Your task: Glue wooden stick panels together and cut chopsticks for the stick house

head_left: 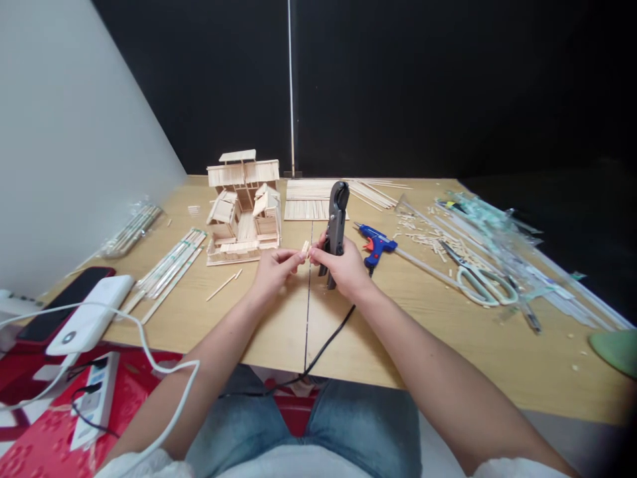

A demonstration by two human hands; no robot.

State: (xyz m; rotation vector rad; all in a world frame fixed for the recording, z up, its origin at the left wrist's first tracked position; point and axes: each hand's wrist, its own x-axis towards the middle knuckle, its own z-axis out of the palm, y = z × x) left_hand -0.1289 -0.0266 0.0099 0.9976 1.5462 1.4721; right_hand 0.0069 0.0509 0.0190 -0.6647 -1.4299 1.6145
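Observation:
My left hand [273, 271] pinches some short, pale wooden stick pieces [305, 247] between thumb and fingertips. My right hand [350, 267] meets it there, its thumb and finger at the same pieces, while a grey and black hand cutter [337, 222] stands upright in its grip. Just behind my left hand is a model house [243, 206] built of thin wooden sticks, with several roofs and a fenced yard. Two loose sticks [222, 287] lie left of that hand. A blue glue gun [377, 244] rests to the right of my right hand.
Flat stick panels [307, 199] and long loose sticks [373, 194] lie at the back. White-handled scissors [485, 282], cut stick bits [438, 240] and plastic wrappers [507, 232] cover the right. Packaged sticks [172, 265], a white power bank [92, 315] and its cable occupy the left.

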